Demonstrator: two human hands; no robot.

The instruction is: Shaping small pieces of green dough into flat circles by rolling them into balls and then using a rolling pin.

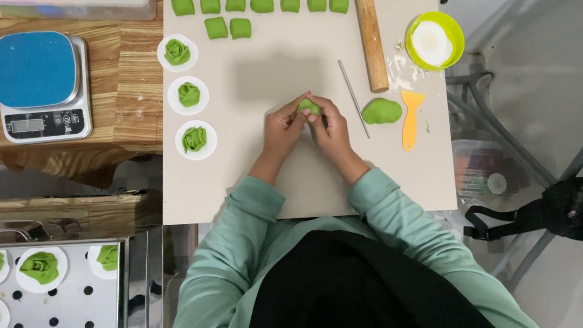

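Observation:
Both of my hands meet over the middle of a beige work mat (282,59). My left hand (282,126) and my right hand (329,127) pinch a small green dough piece (309,105) between their fingertips; most of it is hidden by the fingers. A flattened green dough lump (381,111) lies just to the right, beside a thin metal rod (353,98) and an orange scraper (410,117).
Several green dough blocks (262,3) line the mat's far edge. Three shaped green pieces on white paper rounds (190,95) sit at the mat's left. A wooden rolling pin (369,32), a green-rimmed flour bowl (434,40), a kitchen scale (39,86) and a perforated steamer tray (51,311) with shaped pieces surround it.

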